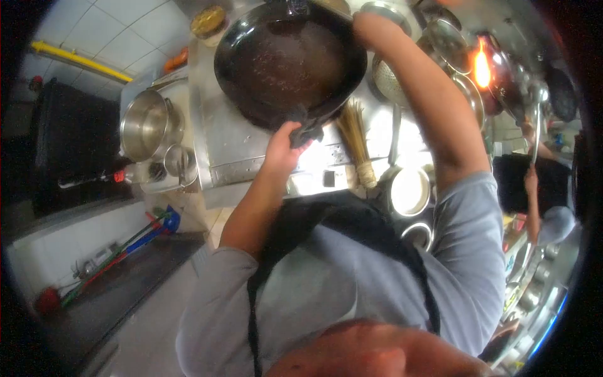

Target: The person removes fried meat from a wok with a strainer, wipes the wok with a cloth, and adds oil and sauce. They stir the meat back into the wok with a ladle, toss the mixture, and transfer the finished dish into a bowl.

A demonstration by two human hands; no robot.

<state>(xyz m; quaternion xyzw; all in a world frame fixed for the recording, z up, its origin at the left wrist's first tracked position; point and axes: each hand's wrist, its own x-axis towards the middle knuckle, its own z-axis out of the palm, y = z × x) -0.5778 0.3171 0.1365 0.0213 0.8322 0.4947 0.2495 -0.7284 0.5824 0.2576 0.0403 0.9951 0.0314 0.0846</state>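
A large dark wok (289,63) sits on the steel stove top, with a thin wet-looking layer over its bottom. At its near edge, my left hand (287,146) is closed around a dark cloth (306,132) laid over the wok's handle. My right hand (375,30) is stretched past the wok's far right rim, beside a round metal bowl (396,16); its fingers are hidden. A bamboo wok brush (358,144) lies to the right of my left hand. Further right is a perforated skimmer (388,81) with a long handle.
Metal pots (144,122) stand on the left. A round container with pale contents (409,191) is close to my body. On the right, flame (482,66) rises by another wok, and a person (556,223) works there. Strainers (447,45) crowd the back right.
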